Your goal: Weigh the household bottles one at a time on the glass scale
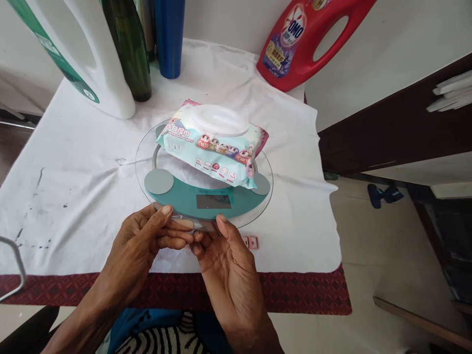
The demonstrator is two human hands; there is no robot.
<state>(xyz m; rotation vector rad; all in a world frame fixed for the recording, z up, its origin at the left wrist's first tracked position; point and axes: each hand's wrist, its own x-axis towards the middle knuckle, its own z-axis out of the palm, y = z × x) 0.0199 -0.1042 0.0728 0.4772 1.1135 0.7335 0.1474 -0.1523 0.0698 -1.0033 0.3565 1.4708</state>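
Surface: a wide surface (295, 216) spread with a white wrinkled cloth (84, 177), over a dark red patterned covering (306, 292) that shows along the near edge; the cloth probably shields what lies beneath.
White jug: a large white plastic jug with green labelling (114, 93) stands at the far left; its place likely leaves the middle free for handling.
Red bottle: a red plastic detergent bottle with a looped handle (291, 49) stands at the back right, near the wall; well apart from the hands, so hardly in the way.
Scale: a round clear glass scale with a teal crescent panel (177, 196) sits mid-front, before the person, apparently for easy reach; whether its near rim is raised, I cannot tell.
Back bottles: a dark green glass bottle (129, 54) and a blue cylindrical container (170, 39) stand beside the jug.
Wipes: a pale aqua soft pack of wipes with a white lid (217, 147) lies lid up on the glass, slightly askew.
Left hand: the left hand (138, 241) has its grip closed about the near rim, thumb above, fingers beneath; this probably steadies smooth glass.
Right hand: the right hand (230, 268) pinches the same rim; its grip matches, apparently for balance.
Pink piece: a small pink square piece (253, 242) lies beside the right hand.
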